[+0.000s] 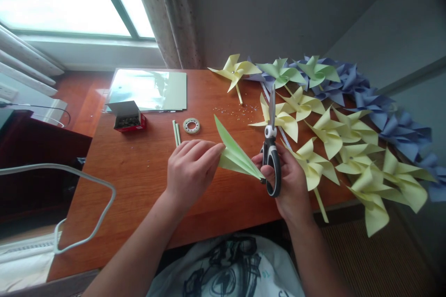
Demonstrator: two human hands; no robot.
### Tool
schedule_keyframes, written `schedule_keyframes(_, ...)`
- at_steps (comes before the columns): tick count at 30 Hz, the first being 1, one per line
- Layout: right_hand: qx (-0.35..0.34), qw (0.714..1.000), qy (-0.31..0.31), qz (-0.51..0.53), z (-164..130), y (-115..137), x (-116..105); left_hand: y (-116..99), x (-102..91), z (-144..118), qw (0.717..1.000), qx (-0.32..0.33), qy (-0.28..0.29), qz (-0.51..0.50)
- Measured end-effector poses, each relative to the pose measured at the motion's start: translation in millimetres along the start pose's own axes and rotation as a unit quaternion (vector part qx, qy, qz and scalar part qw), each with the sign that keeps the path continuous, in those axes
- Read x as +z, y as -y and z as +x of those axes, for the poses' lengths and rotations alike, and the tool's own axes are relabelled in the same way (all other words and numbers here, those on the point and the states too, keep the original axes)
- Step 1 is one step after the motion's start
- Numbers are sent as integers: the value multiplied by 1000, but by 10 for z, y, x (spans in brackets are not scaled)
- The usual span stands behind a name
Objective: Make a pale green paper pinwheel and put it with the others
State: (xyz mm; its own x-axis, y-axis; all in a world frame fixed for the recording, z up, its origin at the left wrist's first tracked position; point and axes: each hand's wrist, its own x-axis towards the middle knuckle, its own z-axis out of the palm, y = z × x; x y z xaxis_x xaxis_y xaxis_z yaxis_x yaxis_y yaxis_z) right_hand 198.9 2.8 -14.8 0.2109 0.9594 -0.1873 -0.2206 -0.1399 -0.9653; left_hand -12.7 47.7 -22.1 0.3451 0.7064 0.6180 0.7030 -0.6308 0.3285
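Observation:
A creased piece of light green paper [235, 154] is stretched between my two hands above the desk. My left hand [191, 167] pinches its left side between thumb and fingers. In my right hand [289, 176] is a pair of scissors [271, 141] with black and white handles, blades pointing away from me and together. The paper's pointed right end meets the right fingertips beside the scissor handle. Two rolled paper sticks [176, 132] lie just beyond my left hand, next to a roll of tape [191, 125].
Yellow paper pinwheels [327, 132], green ones [280, 73] and blue ones [400, 130] crowd the right side. A red box [130, 123] of small dark pieces and a stack of sheets [177, 90] sit at back left. A white cable [111, 195] loops over the left edge.

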Motion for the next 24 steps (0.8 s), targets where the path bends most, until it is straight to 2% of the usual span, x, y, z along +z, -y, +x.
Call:
schedule_keyframes(10, -21, 995, 19, -97, 20, 86, -63, 3, -2, 10, 997, 40, 15, 66)
schedule_keyframes(16, -56, 973, 8, -223, 8, 106, -5, 16, 8, 4, 997, 55, 27, 39)
schedule_keyframes(24, -65, 971, 8, -230, 23, 56, -13, 18, 3, -26, 999, 19, 25, -15)
